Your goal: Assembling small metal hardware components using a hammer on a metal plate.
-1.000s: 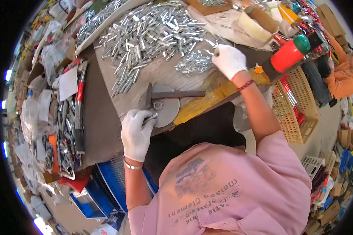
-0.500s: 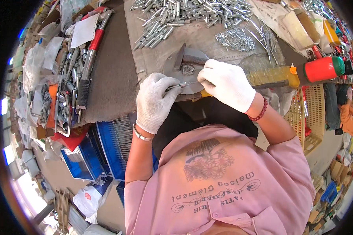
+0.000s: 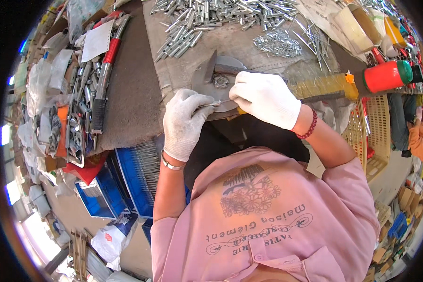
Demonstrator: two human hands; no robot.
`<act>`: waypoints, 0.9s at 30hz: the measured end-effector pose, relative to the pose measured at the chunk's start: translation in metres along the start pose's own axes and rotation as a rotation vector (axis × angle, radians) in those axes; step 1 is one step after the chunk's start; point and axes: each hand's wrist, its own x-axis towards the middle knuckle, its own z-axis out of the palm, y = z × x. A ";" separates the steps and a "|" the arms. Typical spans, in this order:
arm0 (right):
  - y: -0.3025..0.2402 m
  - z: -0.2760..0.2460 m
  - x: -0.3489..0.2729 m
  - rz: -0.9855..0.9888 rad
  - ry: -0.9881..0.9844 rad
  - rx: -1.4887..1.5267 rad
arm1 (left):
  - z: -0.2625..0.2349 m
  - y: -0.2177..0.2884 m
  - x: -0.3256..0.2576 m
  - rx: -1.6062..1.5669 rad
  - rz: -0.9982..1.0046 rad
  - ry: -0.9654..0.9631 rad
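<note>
My left hand (image 3: 185, 120), in a white knit glove, pinches a short silver metal tube (image 3: 216, 103) between thumb and fingertips. From the right, my gloved right hand (image 3: 265, 100) grips a thin metal rod (image 3: 226, 101), its tip meeting the tube's end; whether it is inside, I cannot tell. Both hands hover at the bench's near edge, over a round grey metal plate (image 3: 228, 107). Just beyond them lies a hammer (image 3: 211, 67), its handle partly hidden behind my right hand. A small crumpled-looking metal piece (image 3: 221, 82) rests beside the hammer head.
Silver tubes (image 3: 183, 41) are heaped at the back, beside small metal parts (image 3: 277, 43) and thin rods (image 3: 315, 42). A yellow-taped bar (image 3: 322, 88) and red jar (image 3: 383, 77) lie right. Tools (image 3: 105, 70) crowd the left. Blue crates (image 3: 135, 178) stand below.
My right hand has shifted slightly left, bringing the rod closer to the tube. My left hand stays nearly in place. The view has shifted a little.
</note>
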 end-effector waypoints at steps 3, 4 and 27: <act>0.000 0.001 0.003 -0.053 0.024 -0.014 | 0.005 -0.004 -0.001 -0.031 0.023 0.044; -0.003 0.002 0.003 -0.043 0.016 -0.008 | 0.005 -0.003 -0.002 -0.038 0.031 0.043; 0.061 -0.036 0.010 0.180 0.141 -0.307 | 0.008 -0.004 -0.007 0.040 0.054 0.083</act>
